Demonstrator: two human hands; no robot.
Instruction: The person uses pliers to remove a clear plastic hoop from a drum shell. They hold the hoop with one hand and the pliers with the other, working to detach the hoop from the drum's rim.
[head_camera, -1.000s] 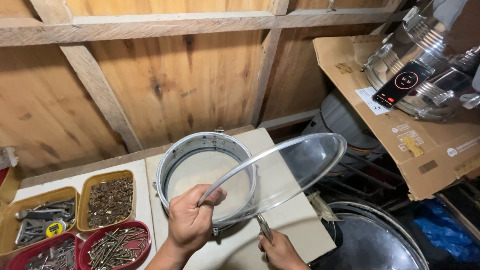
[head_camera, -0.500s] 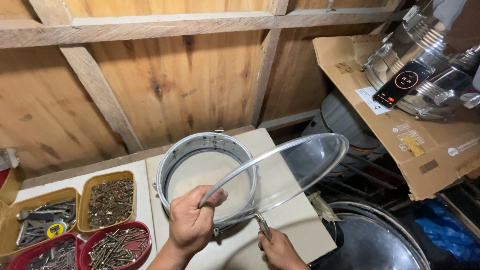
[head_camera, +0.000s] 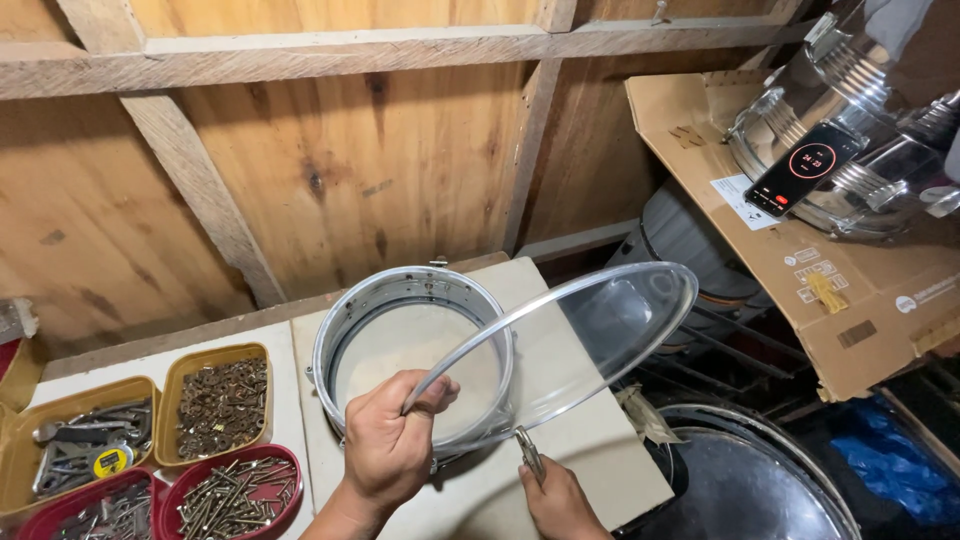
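A shiny metal drum shell (head_camera: 400, 300) lies flat on a pale board (head_camera: 590, 460). My left hand (head_camera: 390, 445) grips the near rim of a clear round drumhead (head_camera: 580, 345) and holds it tilted up to the right, partly over the shell. My right hand (head_camera: 555, 500) is below it at the frame's bottom edge, pinching a small metal tool (head_camera: 528, 452) against the drumhead's lower rim.
Yellow and red trays of screws and metal parts (head_camera: 215, 400) sit at the left. A wooden wall stands behind. At the right, a cardboard box (head_camera: 800, 260) carries metal drums and a phone (head_camera: 800, 165). Another drum (head_camera: 740, 490) lies at the lower right.
The clear drumhead has tilted very slightly higher at its right edge. Both hands keep their grip in nearly the same place.
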